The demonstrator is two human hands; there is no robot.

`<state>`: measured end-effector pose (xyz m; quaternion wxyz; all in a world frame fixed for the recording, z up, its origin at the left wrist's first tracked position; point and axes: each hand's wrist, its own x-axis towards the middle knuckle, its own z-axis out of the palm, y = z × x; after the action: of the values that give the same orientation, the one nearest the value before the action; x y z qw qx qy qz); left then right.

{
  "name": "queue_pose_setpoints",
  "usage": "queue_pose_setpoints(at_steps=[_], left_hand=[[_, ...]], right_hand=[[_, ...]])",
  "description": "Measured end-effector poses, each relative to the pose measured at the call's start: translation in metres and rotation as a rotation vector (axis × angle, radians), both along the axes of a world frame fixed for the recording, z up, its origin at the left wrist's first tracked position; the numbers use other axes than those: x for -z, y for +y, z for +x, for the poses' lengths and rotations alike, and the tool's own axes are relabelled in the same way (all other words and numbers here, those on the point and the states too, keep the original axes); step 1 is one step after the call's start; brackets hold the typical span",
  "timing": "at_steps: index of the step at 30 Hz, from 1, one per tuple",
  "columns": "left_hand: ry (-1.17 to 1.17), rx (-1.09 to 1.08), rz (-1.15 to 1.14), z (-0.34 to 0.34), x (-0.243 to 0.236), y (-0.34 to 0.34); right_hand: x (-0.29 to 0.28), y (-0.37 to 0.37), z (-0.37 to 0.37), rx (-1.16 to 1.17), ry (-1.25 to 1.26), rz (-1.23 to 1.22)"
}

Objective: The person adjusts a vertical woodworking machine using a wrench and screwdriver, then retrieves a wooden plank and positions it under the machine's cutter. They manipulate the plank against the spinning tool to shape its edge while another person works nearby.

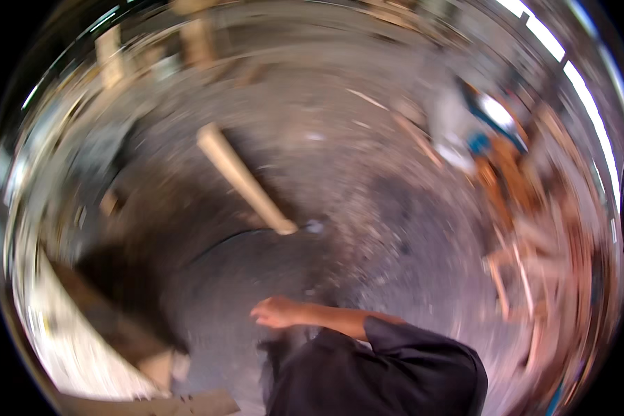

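My right hand (275, 313) reaches leftward in front of my dark shirt, with the bare forearm stretched across. Its fingers look loosely bent and slightly apart, somewhat blurred, and I see nothing held in them. Beyond the hand, a long pale wooden beam (245, 179) lies at a slant on the dark floor, its near end pointing toward me. A thin dark cord (232, 239) curves along the floor by that end. The hand touches neither. My left hand is out of sight.
At the left stands a large pale panel or bench (76, 340) with a dark side. Wooden pieces (516, 277) are heaped along the right, near a blurred orange-brown object (506, 177). Upright timber blocks (197, 41) stand at the far left. Debris litters the floor (367, 229).
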<state>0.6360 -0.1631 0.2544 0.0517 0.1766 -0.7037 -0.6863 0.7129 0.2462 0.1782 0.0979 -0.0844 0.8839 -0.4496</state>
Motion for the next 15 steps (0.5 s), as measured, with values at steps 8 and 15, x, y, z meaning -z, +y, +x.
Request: queue_pose_setpoints(at_steps=[8, 15], left_hand=[[0.084, 0.541, -0.632, 0.019, -0.045, 0.28], [0.232, 0.913, -0.374, -0.009, 0.025, 0.497]], right_hand=[[0.043, 0.191, 0.168, 0.488, 0.105, -0.067], [0.042, 0.332, 0.239, 0.857, 0.101, 0.018]])
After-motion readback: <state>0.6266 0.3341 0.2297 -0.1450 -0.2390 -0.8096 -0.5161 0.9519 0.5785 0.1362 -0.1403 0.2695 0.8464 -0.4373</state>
